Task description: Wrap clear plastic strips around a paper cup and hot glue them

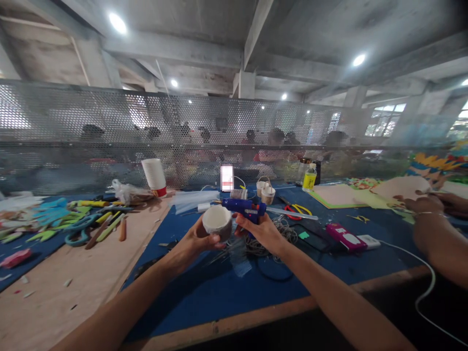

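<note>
My left hand [199, 238] is closed around a small white paper cup [217, 221], held up above the blue mat [204, 292] with its bottom facing me. My right hand [261, 230] grips a blue hot glue gun [244, 207]; its nozzle points left, close to the cup's upper edge. A glue stick [288, 212] juts out of the gun's back toward the right. Beneath both hands lie a tangle of twine [272, 239] and a dark cord loop [274, 273].
Scissors [296, 210], a pink box [345, 236], a white cable [424, 287], two small cups [265, 192] and a stack of cups [154, 176] lie on the table. Craft tools and foam cutouts [54, 219] cover the left. Another person's hands [427, 207] work at right. A mesh screen [183, 131] stands behind.
</note>
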